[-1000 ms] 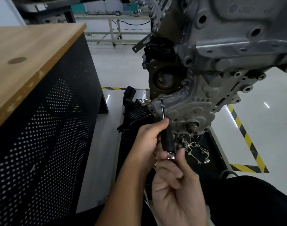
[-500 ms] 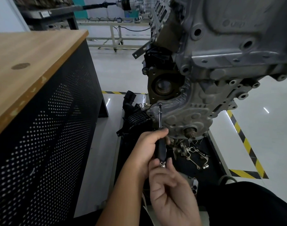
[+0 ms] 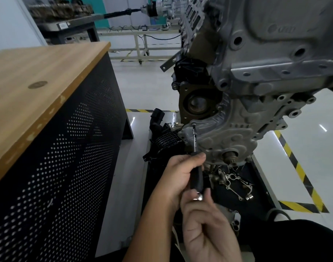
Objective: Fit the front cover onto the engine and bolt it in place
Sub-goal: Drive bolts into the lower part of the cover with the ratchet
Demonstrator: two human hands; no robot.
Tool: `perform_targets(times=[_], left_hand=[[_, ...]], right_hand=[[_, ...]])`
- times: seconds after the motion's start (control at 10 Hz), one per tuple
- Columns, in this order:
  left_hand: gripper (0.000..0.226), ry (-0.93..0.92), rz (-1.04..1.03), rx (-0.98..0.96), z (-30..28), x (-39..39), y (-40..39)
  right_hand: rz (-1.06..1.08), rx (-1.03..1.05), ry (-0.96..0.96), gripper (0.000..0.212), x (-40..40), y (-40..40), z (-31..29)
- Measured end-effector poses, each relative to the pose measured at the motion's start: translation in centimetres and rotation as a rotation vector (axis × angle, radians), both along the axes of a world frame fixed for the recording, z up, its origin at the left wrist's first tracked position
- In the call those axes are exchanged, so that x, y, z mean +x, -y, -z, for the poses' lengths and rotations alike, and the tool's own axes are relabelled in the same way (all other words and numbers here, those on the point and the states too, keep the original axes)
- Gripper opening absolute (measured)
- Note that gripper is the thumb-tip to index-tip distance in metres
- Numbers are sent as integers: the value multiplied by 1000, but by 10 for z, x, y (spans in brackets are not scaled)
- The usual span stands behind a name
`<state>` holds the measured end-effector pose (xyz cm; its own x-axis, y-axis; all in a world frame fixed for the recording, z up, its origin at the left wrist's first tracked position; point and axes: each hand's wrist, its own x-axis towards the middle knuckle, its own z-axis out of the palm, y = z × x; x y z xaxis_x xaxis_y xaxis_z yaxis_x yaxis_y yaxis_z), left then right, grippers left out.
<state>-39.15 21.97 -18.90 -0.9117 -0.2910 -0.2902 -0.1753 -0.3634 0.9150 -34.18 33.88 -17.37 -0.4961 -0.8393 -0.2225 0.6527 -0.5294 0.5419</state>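
Note:
The grey cast front cover (image 3: 235, 129) sits against the engine (image 3: 266, 44), which hangs on a stand at upper right. A black-handled driver (image 3: 197, 176) points up, and its thin shaft tip meets a bolt (image 3: 194, 125) at the cover's lower left edge. My left hand (image 3: 180, 173) grips the driver's handle. My right hand (image 3: 205, 224) pinches the driver's silver butt end from below. The crankshaft stub (image 3: 231, 156) pokes out of the cover's bottom.
A wooden-topped cabinet (image 3: 39, 87) with black perforated sides stands close on the left. Under the engine, a black tray (image 3: 256, 186) holds a metal gasket (image 3: 236, 183) and loose parts. A black plastic manifold (image 3: 162, 137) lies beside it. Yellow-black floor tape (image 3: 302, 176) runs at right.
The view has shifted slightly and the driver's shaft now stands a little more upright on the bolt. Both hands stay on the tool, the right hand's fingers moving at its end.

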Motion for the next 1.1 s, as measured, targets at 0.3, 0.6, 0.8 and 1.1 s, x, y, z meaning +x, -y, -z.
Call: perform_targets(times=[0.3,0.6,0.8,1.1], left_hand=[[38,6,50,-53,-1,0,-7],[38,18,36,-327,-1,-5,-8],[42,36,58,-22,-4,-4,7],[58,-15,-31,-237,2,-6,-3]], right_hand=[[43,799,-444,27,-7,-6,18],[176,1868,-1052,17,6,16,21],[-29,101,-49,53,-1,-2,9],[190,1922,-1092,20,5,12,29]])
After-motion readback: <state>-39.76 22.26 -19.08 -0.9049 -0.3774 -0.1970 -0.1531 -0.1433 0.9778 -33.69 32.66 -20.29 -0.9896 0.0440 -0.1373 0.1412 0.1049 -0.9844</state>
